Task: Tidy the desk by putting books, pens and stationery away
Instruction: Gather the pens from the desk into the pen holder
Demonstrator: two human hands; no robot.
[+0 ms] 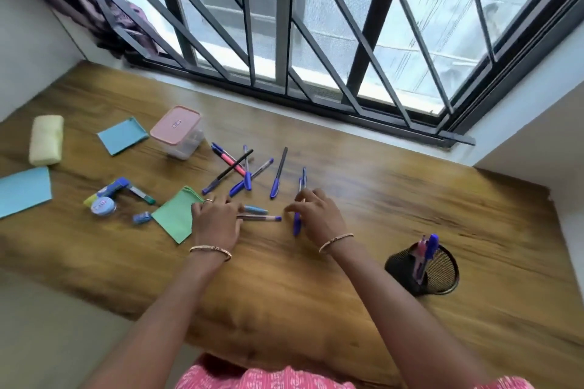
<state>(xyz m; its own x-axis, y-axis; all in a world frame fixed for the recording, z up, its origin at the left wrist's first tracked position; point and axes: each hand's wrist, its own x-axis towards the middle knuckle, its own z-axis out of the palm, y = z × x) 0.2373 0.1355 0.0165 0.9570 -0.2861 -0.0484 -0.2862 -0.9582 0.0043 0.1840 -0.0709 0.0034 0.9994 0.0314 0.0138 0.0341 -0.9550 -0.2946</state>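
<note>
Several blue, black and pink pens (243,169) lie scattered in the middle of the wooden desk (363,199). My right hand (319,215) has its fingers closed on a blue pen (297,224) that points toward me. My left hand (215,221) rests on the desk with its fingers on a clear pen with a blue cap (262,218); a short light-blue pen (255,209) lies just beyond it. A black mesh pen holder (439,275) stands at the right with a few pens in it.
A green paper (175,218) lies under my left hand's edge. Two blue papers (121,136) (23,191), a yellow pouch (45,144), a pink-lidded clear box (177,133), correction tape, a round tin (102,206) and an eraser (140,218) sit at the left. A barred window runs behind.
</note>
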